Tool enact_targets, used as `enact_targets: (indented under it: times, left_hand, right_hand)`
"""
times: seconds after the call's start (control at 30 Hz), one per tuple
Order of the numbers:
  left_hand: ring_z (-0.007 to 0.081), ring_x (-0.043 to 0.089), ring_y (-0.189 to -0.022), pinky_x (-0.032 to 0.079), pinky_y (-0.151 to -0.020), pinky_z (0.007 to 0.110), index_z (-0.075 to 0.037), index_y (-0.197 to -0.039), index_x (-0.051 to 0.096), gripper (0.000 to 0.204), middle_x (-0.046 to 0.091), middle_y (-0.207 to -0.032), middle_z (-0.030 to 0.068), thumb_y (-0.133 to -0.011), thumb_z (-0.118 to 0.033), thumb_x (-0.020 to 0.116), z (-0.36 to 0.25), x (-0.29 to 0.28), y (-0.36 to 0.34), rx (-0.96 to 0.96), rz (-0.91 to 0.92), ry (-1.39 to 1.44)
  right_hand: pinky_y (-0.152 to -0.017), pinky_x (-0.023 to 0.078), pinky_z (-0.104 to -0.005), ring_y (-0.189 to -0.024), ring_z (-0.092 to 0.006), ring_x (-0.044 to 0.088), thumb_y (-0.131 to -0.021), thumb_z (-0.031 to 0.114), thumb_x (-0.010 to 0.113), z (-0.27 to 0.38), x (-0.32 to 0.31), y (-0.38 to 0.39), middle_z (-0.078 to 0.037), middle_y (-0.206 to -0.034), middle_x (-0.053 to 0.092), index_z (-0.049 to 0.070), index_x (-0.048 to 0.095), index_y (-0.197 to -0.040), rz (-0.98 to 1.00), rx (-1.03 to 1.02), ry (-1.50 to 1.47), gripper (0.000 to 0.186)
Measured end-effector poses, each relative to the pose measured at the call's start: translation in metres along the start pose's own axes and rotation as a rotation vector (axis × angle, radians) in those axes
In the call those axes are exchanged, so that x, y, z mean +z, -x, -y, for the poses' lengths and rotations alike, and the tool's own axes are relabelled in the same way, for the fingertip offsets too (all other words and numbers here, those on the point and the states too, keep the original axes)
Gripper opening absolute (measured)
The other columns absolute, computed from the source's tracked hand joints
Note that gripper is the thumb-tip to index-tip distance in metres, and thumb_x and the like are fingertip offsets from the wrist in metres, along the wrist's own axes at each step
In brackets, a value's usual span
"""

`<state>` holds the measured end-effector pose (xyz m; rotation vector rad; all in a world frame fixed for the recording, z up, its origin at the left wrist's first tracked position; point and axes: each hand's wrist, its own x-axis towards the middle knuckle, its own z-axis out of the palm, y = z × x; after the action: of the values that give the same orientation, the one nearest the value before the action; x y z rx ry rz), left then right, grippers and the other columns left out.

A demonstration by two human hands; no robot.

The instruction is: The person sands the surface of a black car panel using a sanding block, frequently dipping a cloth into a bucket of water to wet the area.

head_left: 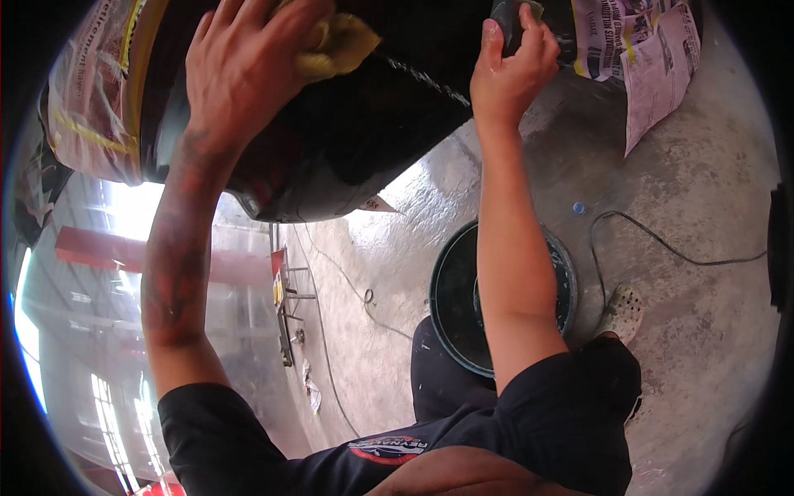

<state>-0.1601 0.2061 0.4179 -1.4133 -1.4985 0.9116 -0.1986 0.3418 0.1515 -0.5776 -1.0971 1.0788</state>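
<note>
The work in hand looks like wet rubbing and wiping of a glossy black car body panel [322,136], which fills the top middle of the view. The left hand [248,70] grips a yellow cloth [346,48] against it, fingertips partly cut off by the frame; the right hand [517,87] is closed around a dark grey pad [508,23], perhaps abrasive. A whitish wet streak [426,78] runs between them. The next move probably calls for light, even pressure along that streak.

Newspaper masking [662,74] at right and plastic sheeting [91,112] at left border the panel and could snag or get wet. Below, a dark bucket [432,289] stands under the right forearm, and a cable [703,264] loops over the concrete floor [695,347] nearby, a possible trip hazard.
</note>
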Motion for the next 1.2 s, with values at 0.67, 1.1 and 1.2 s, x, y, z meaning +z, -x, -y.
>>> enact_targets:
  times: [0.67, 1.1, 1.2]
  left_hand:
    - [0.0338, 0.063, -0.107, 0.049, -0.088, 0.047, -0.015, -0.103, 0.072, 0.037, 0.066, -0.108, 0.01, -0.067, -0.02, 0.075, -0.218, 0.024, 0.2, -0.08, 0.459, 0.881]
    - [0.028, 0.058, -0.1, 0.047, -0.086, 0.042, -0.011, -0.102, 0.071, 0.04, 0.06, -0.102, 0.0078, -0.067, -0.027, 0.077, -0.41, 0.004, 0.258, -0.437, 0.442, 1.165]
    - [0.027, 0.059, -0.101, 0.047, -0.086, 0.042, -0.011, -0.104, 0.071, 0.043, 0.061, -0.102, 0.0071, -0.064, -0.026, 0.078, -0.415, 0.004, 0.258, -0.516, 0.419, 1.112]
  right_hand:
    - [-0.097, 0.042, -0.0506, -0.119, -0.0345, 0.049, -0.072, 0.017, 0.088, 0.093, -0.007, 0.137, -0.014, -0.136, 0.051, 0.023, 0.058, -0.133, 0.269, -0.117, -0.324, 0.068]
    - [-0.104, 0.041, -0.0474, -0.124, -0.037, 0.051, -0.084, 0.02, 0.081, 0.062, -0.014, 0.1, -0.017, -0.14, 0.053, 0.012, 0.063, -0.134, 0.123, -0.046, -0.083, 0.053]
    - [-0.104, 0.041, -0.0469, -0.124, -0.0372, 0.052, -0.085, 0.022, 0.08, 0.057, -0.018, 0.114, -0.018, -0.14, 0.053, 0.012, 0.064, -0.134, 0.155, -0.084, -0.083, 0.052]
